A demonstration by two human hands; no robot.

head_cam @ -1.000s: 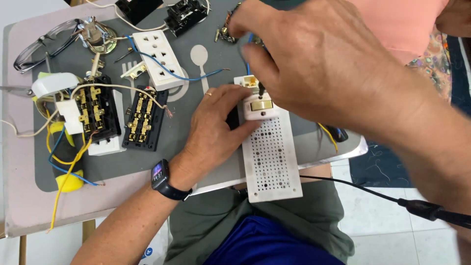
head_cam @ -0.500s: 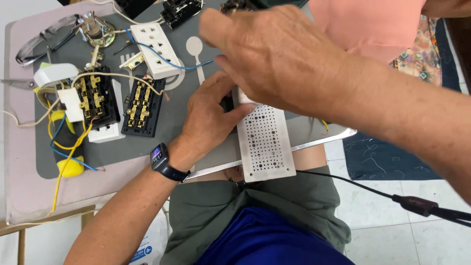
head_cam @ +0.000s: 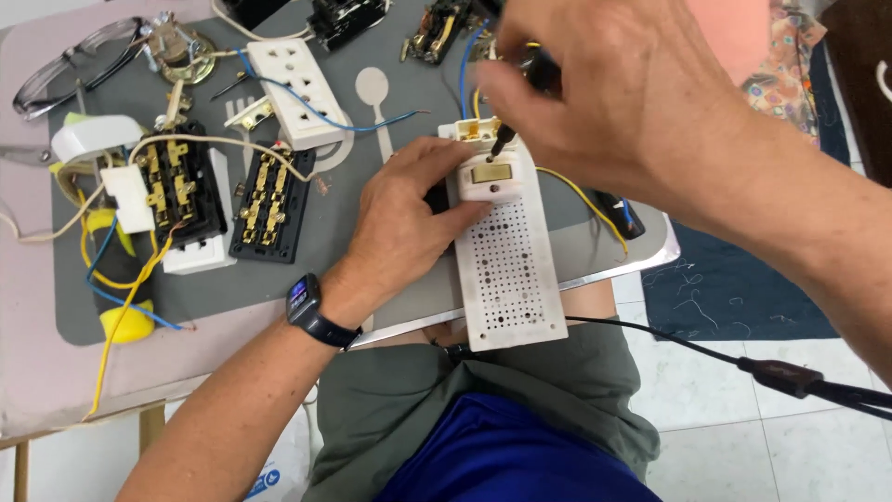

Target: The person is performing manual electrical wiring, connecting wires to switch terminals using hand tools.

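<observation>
My left hand (head_cam: 404,218) presses on the left side of a white perforated board (head_cam: 511,279) that lies lengthwise on the grey mat (head_cam: 372,251). A small white switch part (head_cam: 490,172) with brass contacts sits at the board's far end, with blue and yellow wires (head_cam: 465,79) running to it. My right hand (head_cam: 613,88) grips a thin dark tool (head_cam: 506,135) whose tip touches the top of that switch part. A dark smartwatch (head_cam: 307,302) is on my left wrist.
Left on the mat lie two open black socket bodies (head_cam: 218,191) with brass strips, a white socket plate (head_cam: 293,79), a yellow-handled tool (head_cam: 125,311) and loose wires. Eyeglasses (head_cam: 70,70) rest at the far left. A black cable (head_cam: 743,363) runs off to the right over the tiled floor.
My right hand has shifted to the right and now sets the tool tip on the switch part. The view has shifted slightly; my left hand keeps holding the board.
</observation>
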